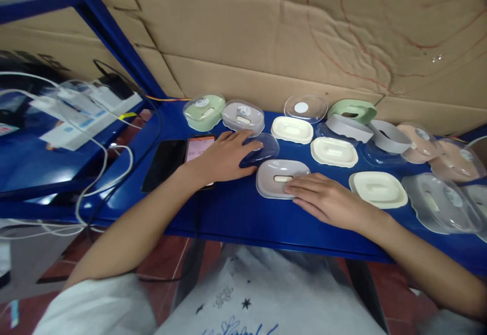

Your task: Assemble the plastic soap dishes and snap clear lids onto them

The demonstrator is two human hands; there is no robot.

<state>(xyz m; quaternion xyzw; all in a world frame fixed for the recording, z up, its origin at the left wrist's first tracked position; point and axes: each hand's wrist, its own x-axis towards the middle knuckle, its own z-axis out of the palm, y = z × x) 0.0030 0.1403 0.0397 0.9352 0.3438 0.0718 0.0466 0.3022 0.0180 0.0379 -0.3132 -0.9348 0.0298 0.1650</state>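
Note:
My left hand (233,156) has its fingers spread over the left end of a clear oval lid (269,148), which lies on the blue table. My right hand (327,199) is closed over the right end of a lilac-grey oval soap box (271,177), which sits flat with a cream oblong piece in its middle. The right thumb cannot be made out. Just behind the left hand stands another lilac soap box (234,117) with a round sticker on its clear lid. Cream oval trays (292,129) lie beyond and to the right of the box under my right hand.
A phone (196,147) and a black flat device (165,165) lie left. A green soap box (201,117), lilac rings (350,127), a green ring (352,109) and pink boxes (416,140) line the back. White cables and a power strip (91,119) crowd the far left; cardboard (243,31) stands behind.

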